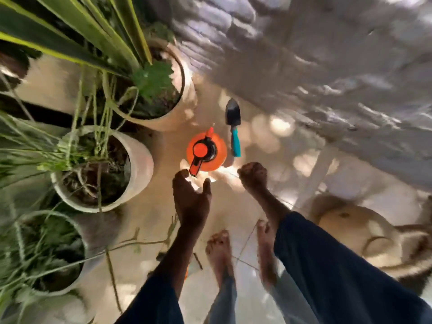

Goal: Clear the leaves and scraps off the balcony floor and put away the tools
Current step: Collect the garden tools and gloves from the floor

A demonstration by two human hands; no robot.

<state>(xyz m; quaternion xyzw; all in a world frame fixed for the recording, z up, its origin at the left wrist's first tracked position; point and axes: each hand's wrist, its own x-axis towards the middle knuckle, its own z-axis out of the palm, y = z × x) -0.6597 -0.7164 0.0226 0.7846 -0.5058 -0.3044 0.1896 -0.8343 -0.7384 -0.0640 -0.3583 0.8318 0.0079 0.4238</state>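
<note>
The left hand (191, 202) hung open, thumb spread, holding nothing, fingertips just short of the orange sprayer (207, 150). The right hand (253, 175) was balled up, empty. The sprayer stood on the tiled floor (149, 206), the trowel (233, 127) flat beside it near the stone wall (304, 54). Pots (140, 160) crowded the left; loose stems (140, 242) lay nearer the feet.

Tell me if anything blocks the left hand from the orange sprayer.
Nothing visible does. The open left hand hovers just short of the sprayer, only bare floor between them. The trowel lies beside the sprayer, clear of the path.
</note>
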